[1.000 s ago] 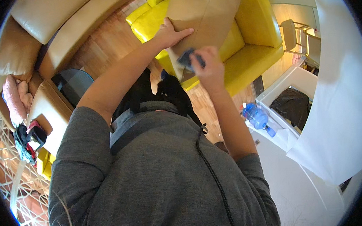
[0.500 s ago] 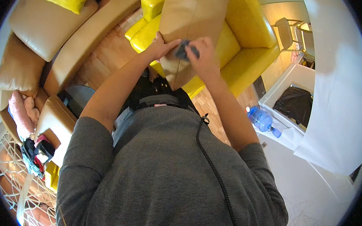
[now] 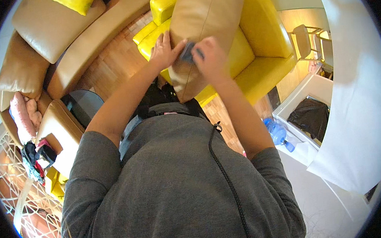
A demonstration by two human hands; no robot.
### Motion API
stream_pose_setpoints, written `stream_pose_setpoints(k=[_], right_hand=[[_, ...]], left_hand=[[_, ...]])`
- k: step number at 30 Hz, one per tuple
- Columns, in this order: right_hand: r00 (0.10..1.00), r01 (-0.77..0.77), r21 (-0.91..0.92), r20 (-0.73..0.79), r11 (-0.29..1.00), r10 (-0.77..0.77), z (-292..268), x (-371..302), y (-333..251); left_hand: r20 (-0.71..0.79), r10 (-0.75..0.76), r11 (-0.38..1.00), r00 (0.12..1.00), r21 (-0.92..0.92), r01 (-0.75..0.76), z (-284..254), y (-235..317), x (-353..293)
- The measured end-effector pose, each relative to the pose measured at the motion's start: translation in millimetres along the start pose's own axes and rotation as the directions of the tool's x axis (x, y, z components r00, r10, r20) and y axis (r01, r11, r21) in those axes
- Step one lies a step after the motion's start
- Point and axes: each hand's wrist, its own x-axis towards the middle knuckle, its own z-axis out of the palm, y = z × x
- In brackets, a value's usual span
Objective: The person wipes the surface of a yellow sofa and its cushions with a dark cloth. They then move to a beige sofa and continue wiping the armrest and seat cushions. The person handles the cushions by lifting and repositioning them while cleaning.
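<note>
A tan leather-like cushion with a seam down its middle leans over a yellow armchair in front of me. My right hand, slightly blurred, is closed around a small dark blue-grey cloth pressed on the cushion's surface near the seam. Folds of the cloth show between the fingers; the rest is covered by the hand. At the cushion's left edge lies my left hand, fingers spread, its thumb reaching toward the cloth.
A brown sofa with loose cushions curves along the left. Clothes are piled on a tan seat at lower left. To the right are a blue water bottle, a white bin-like box holding a black bag, and a chair.
My right hand has slid the cloth a little to the left across the cushion. My left hand's fingers have spread wider and shifted slightly at the cushion's edge.
</note>
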Motion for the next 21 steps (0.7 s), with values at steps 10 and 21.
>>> stream_pose_setpoints(k=[10,21], right_hand=[[0.988,-0.049,-0.035,0.143,0.998,0.054,14,-8,6],[0.997,0.017,-0.110,-0.069,0.994,-0.025,5,58,34]], left_hand=[[0.018,-0.029,0.922,0.999,-0.386,0.034,11,3,37],[-0.066,0.002,0.912,0.998,-0.408,-0.028,20,9,34]])
